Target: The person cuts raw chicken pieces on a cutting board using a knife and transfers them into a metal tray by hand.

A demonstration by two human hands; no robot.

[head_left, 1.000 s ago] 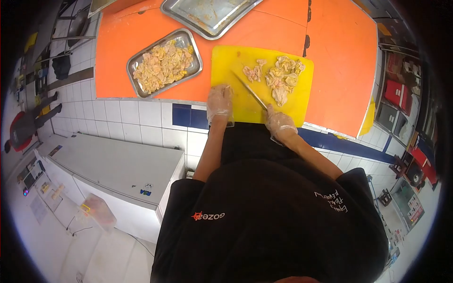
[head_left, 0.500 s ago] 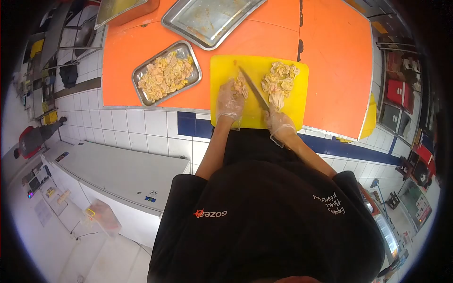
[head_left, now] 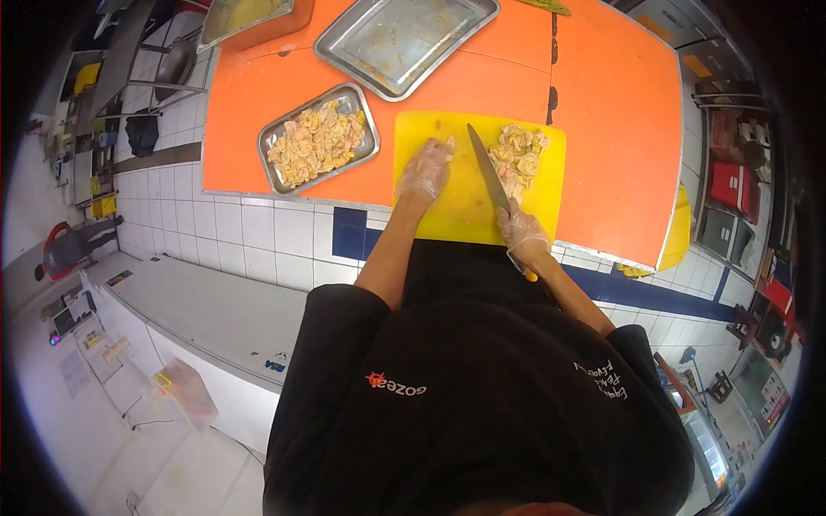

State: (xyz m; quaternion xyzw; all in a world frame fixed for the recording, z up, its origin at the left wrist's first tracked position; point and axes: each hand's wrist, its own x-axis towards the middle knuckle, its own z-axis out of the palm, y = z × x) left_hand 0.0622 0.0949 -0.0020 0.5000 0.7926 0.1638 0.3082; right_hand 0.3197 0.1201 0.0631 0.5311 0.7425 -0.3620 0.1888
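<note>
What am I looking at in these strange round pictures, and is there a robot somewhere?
No robot here: these are a person's own two hands in clear plastic gloves. One camera, worn on the head, looks forward and down, so the black shirt fills the lower part. The right hand grips a knife over a yellow cutting board. The left hand is over the board's left side; I can't tell whether it holds anything. Pale, folded food pieces lie right of the blade. On the orange table, a small metal tray holds similar pieces, near a larger metal tray.
</note>
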